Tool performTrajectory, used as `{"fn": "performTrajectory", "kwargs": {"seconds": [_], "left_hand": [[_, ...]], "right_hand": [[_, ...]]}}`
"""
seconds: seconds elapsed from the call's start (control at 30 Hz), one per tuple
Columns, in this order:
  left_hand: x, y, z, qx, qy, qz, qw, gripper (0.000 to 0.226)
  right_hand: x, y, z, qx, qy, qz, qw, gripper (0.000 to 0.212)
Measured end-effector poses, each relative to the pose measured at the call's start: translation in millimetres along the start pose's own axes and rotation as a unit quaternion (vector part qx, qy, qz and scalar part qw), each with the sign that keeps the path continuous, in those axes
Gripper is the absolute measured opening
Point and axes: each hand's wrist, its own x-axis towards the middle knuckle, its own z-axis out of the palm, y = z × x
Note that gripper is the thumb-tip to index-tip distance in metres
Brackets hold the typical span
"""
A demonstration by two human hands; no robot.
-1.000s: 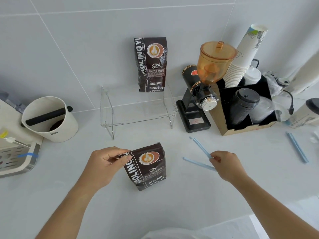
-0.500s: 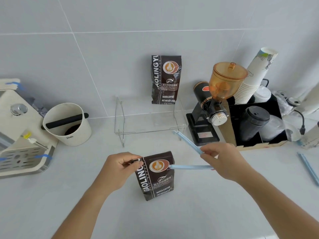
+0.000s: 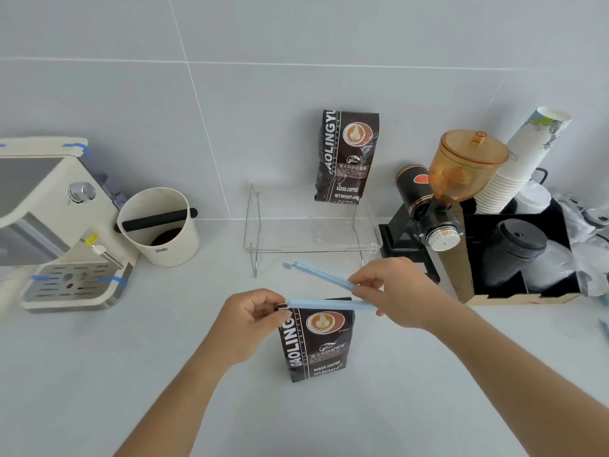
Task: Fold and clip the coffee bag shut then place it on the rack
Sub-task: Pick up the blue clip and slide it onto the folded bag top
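Note:
A dark brown coffee bag stands upright on the white counter, its top folded over. My left hand pinches the folded top at its left corner. My right hand holds a light blue sealing clip at its hinged end. The clip is spread in a V: one arm lies along the bag's folded top, the other arm points up and left. A clear acrylic rack stands behind, against the wall, with a second coffee bag upright on it.
An espresso machine and a cream knock box stand at the left. At the right are a coffee grinder with an orange hopper, a stack of paper cups and a black organizer box with lids.
My right hand picked the blue clip off the counter and brought it left onto the bag's folded top. My left hand kept its pinch on the bag. The camera tilted up.

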Motion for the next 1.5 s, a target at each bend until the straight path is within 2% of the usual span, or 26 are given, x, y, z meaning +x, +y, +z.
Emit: {"fn": "performTrajectory", "kwargs": {"seconds": [0.3,0.47,0.83,0.97,1.03,1.27,1.5], "left_hand": [[-4.0,-1.2,-0.9,-0.066,-0.003,-0.021,0.998,0.038],[-1.2,-6.4,-1.9,-0.072,-0.009,-0.034,0.997,0.069],[0.3,-10.6,1.6,-0.102,0.007,-0.019,0.995,0.024],[2.6,-11.7,2.8,-0.101,0.02,-0.016,0.995,0.016],[3.8,-12.0,4.4,-0.104,0.028,-0.019,0.994,0.016],[6.7,-13.9,3.7,-0.121,0.032,-0.019,0.992,0.018],[7.0,-10.2,4.3,-0.118,0.023,-0.008,0.993,0.026]], "right_hand": [[8.4,-0.2,7.2,-0.017,-0.018,-0.026,0.999,0.017],[13.0,0.6,7.5,-0.039,-0.061,-0.051,0.996,0.022],[17.2,5.4,7.3,0.004,-0.092,-0.032,0.995,0.025],[10.0,11.2,1.9,0.091,-0.117,-0.002,0.989,0.039],[4.8,14.6,1.6,0.126,-0.132,0.007,0.983,0.046],[1.5,16.6,8.8,0.207,-0.108,-0.005,0.972,0.043],[1.7,20.3,14.6,0.139,-0.016,-0.052,0.989,0.041]]}}
